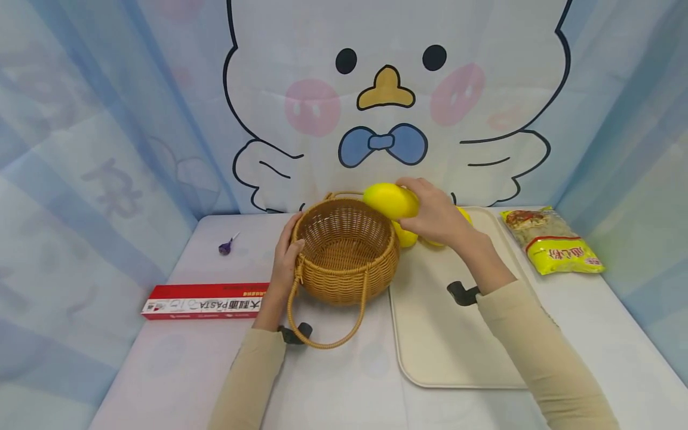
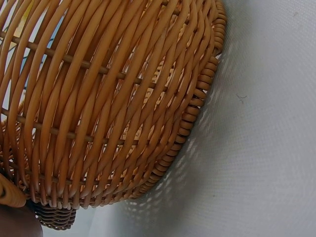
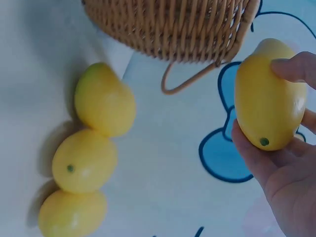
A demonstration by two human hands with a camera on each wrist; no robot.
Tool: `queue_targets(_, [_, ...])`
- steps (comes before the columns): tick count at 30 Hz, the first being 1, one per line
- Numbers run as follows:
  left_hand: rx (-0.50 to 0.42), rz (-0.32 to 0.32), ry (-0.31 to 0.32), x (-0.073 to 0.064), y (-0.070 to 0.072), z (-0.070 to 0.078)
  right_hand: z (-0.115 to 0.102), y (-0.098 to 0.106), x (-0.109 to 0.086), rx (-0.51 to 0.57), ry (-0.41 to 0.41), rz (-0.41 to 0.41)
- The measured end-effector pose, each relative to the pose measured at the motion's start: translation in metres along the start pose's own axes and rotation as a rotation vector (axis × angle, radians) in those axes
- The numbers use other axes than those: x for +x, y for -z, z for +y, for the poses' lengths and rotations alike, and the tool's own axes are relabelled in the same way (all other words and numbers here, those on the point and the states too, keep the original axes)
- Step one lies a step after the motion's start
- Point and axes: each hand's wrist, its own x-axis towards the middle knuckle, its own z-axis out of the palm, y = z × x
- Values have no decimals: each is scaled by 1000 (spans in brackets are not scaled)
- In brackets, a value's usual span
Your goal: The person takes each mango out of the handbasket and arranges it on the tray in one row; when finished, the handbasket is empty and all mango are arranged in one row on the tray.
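Note:
A round brown wicker basket (image 1: 344, 286) stands on the table in the middle of the head view, its inside bare. My left hand (image 1: 285, 257) grips its left rim, thumb over the edge; in the left wrist view the woven wall (image 2: 108, 98) fills most of the picture. Above the right side of the rim, my right hand (image 1: 435, 212) holds a smooth yellow mango (image 1: 389, 200) between thumb and fingers. The right wrist view shows this mango (image 3: 269, 103) with a small green stem spot. Three more mangoes (image 3: 85, 160) lie in a row, partly hidden in the head view.
A cream tray (image 1: 457, 340) lies to the right of the basket, under the right forearm. Beyond it is a yellow food packet (image 1: 559, 242). On the left are a red pasta box (image 1: 204, 301) and a small purple item (image 1: 225, 247). One basket handle (image 1: 328, 346) hangs toward the front.

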Motion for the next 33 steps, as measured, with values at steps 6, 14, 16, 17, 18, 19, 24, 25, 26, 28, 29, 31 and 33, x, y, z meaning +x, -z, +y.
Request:
queue_targets(6, [-7, 5, 3, 1, 0, -1, 22, 6, -7, 10, -105, -4])
queue_targets(14, [-13, 5, 9, 1, 0, -1, 49, 14, -16, -22, -219, 9])
queue_targets(16, [-10, 5, 10, 1, 0, -1, 56, 16, -19, -25, -246, 14])
queue_targets(17, [-8, 4, 11, 1, -1, -1, 60, 17, -21, -25, -259, 16])
queue_targets(18, [-8, 4, 11, 1, -1, -1, 64, 18, -22, -23, -268, 21])
queue_targets(19, [-6, 3, 12, 1, 0, -1, 68, 19, -24, -21, -275, 29])
queue_targets(24, [-18, 5, 3, 3, 1, -10, 87, 20, -32, -12, -312, 76])
queue_targets(25, [-21, 8, -1, 4, 1, -14, 91, 20, -33, -9, -323, 88])
queue_targets(26, [-18, 11, -6, 5, 1, -18, 94, 21, -35, -6, -337, 99])
queue_targets(28, [-16, 18, -19, 7, 2, -29, 101, 22, -39, 7, -362, 123])
queue_targets(29, [-11, 22, -24, 8, 2, -32, 104, 23, -41, 12, -374, 132])
queue_targets(31, [1, 30, -30, 9, 1, -37, 110, 24, -45, 18, -399, 146])
queue_targets(33, [2, 32, -40, 10, 1, -39, 116, 24, -48, 24, -426, 156])
